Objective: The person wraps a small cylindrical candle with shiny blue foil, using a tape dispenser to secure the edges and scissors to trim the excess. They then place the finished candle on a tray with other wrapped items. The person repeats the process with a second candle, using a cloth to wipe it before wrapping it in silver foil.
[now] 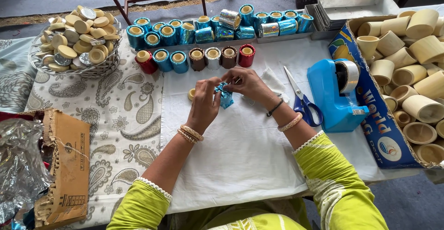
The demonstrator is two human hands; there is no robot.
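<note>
Both hands, left hand point(203, 104) and right hand point(249, 84), close their fingers on a blue foil-wrapped cup point(225, 96) above the bench point(240, 147); scissors point(300, 98) lie at 3 o'clock, wrapped cups point(196, 59) at 12.

Blue tape dispenser point(336, 96), scissors point(299, 98) (blue handles), wire basket point(99, 68) w/ lids

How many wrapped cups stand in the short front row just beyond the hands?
7, side by side on the white cloth: red, blue, blue, brown, silver, brown, red. None looks hidden.
</note>
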